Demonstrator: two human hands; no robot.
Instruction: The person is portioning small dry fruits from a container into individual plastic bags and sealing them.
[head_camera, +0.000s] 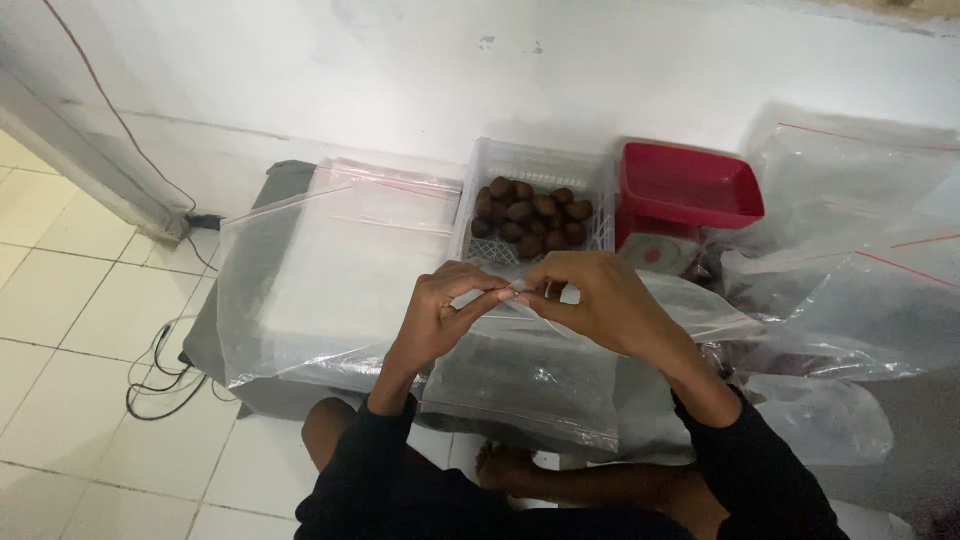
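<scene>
- While both hands met above the lap, a clear zip bag (525, 375) hung between them, its top edge pinched at the middle and its body draping down over the person's crossed legs.
- The left hand (435, 315) had its fingers (478, 300) pressed together on the bag's top edge; the right hand (590, 300) pinched the same edge just beside it, fingertips nearly touching.
- Just beyond the hands stood a white slotted basket (535, 165) holding round brown fruits (530, 215), its near rim close behind the knuckles.
- Left of the basket lay a stack of clear zip bags (330, 270) with red seal strips, overhanging the edge of a grey mat (285, 185).
- Right of the basket sat a red scale (685, 195) with a red tray, touching more loose clear bags (850, 270) heaped to the right.
- Open tiled floor (70, 330) stretched to the left, crossed only by a black cable (160, 360); a white wall (400, 60) closed off the far side.
</scene>
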